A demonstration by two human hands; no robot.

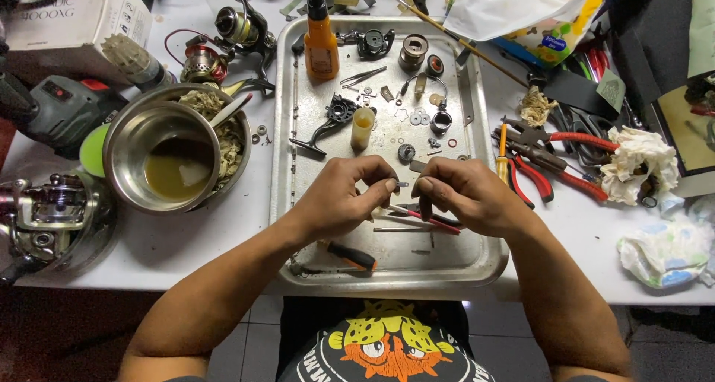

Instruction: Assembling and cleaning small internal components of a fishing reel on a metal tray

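Both forearms reach in from the near edge and meet over the dented metal tray (pixel 477 266). The left hand (pixel 339 199) and right hand (pixel 465 196) curl inward, fingers narrowed to a pinch on a tiny grey metal part (pixel 403 184) held between them just above the tray. A black-and-orange screwdriver (pixel 350 255) lies below the left wrist. Farther on stand a pale plastic tube (pixel 362 127) and an orange oil bottle (pixel 321 45). Left on the desk (pixel 186 240), a steel bowl (pixel 126 140) holds murky liquid.

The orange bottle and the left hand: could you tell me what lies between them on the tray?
In the head view, a black handle part and a small yellowish tube lie between the orange bottle and the left hand.
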